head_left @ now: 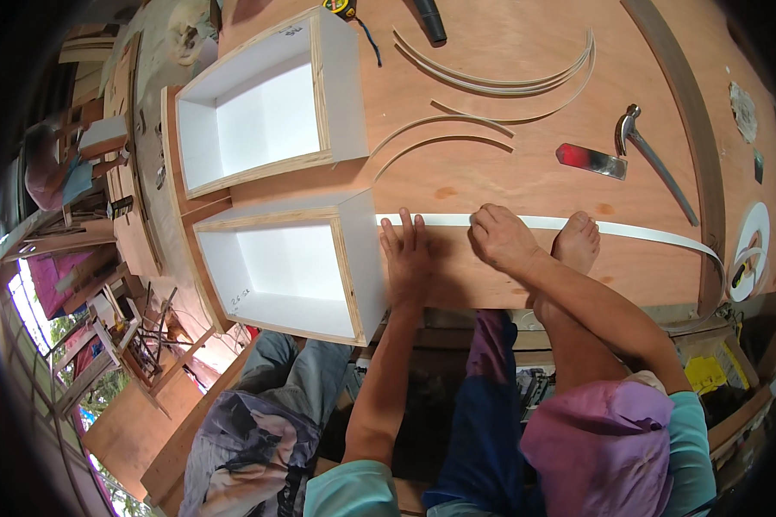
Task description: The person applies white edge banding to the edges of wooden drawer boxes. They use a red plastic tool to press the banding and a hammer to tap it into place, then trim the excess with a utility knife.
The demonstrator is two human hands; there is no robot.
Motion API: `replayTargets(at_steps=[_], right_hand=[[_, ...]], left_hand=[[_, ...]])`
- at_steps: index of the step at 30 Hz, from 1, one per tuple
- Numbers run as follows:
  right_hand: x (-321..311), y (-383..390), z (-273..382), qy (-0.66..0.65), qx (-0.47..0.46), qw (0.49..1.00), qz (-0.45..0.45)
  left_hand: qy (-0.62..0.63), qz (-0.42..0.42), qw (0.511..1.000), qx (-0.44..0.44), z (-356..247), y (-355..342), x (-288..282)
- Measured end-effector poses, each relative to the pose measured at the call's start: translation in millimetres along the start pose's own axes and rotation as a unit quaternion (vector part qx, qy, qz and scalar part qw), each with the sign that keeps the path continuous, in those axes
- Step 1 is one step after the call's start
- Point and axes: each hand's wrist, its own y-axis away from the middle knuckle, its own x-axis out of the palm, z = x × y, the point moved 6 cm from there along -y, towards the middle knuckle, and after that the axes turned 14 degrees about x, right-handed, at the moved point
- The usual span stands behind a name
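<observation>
A long white strip of edge banding (453,220) runs across the wooden worktable. My left hand (405,263) lies flat near the strip's left end, fingers spread and fingertips on the strip, beside the lower white box (272,267). Further right, my right hand (502,239) is closed over the strip with its fingers curled in; what they grip, if anything, is hidden. A bare foot (578,243) rests on the strip just right of that hand. The strip runs on past the foot toward a white roll (750,252) at the right edge.
A second white box (259,108) with plywood edges stands behind the first. Several curved thin strips (500,86) lie at the back. A hammer (660,164), a red-and-black tool with a metal end (591,161) and a tape measure (340,9) are on the table. Another person (52,168) is far left.
</observation>
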Motion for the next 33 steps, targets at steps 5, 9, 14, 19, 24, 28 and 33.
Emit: replayTargets(at_steps=[5,9,14,19,24,28,33], right_hand=[[-8,2,-2,0.013,0.011,1.000,0.010],[-10,4,-4,0.015,0.007,1.000,0.015],[-12,1,-9,-0.003,0.026,0.999,0.023],[-26,6,-21,-0.005,0.057,0.998,0.018],[-48,22,-33,0.058,0.122,0.988,0.073],[-70,41,-63,0.116,0.201,0.968,0.094],[-74,56,-85,0.091,0.225,0.964,0.112]], left_hand=[[-0.063,0.058,0.996,0.011,-6,0,3],[0.001,-0.002,1.000,-0.015,-10,2,1],[-0.002,0.011,1.000,-0.014,-10,-1,2],[0.015,-0.008,1.000,-0.022,-5,2,-2],[0.034,-0.006,0.999,-0.016,-3,0,-6],[0.028,-0.023,0.999,0.000,-6,2,-10],[0.018,-0.046,0.999,0.006,-16,-2,-7]])
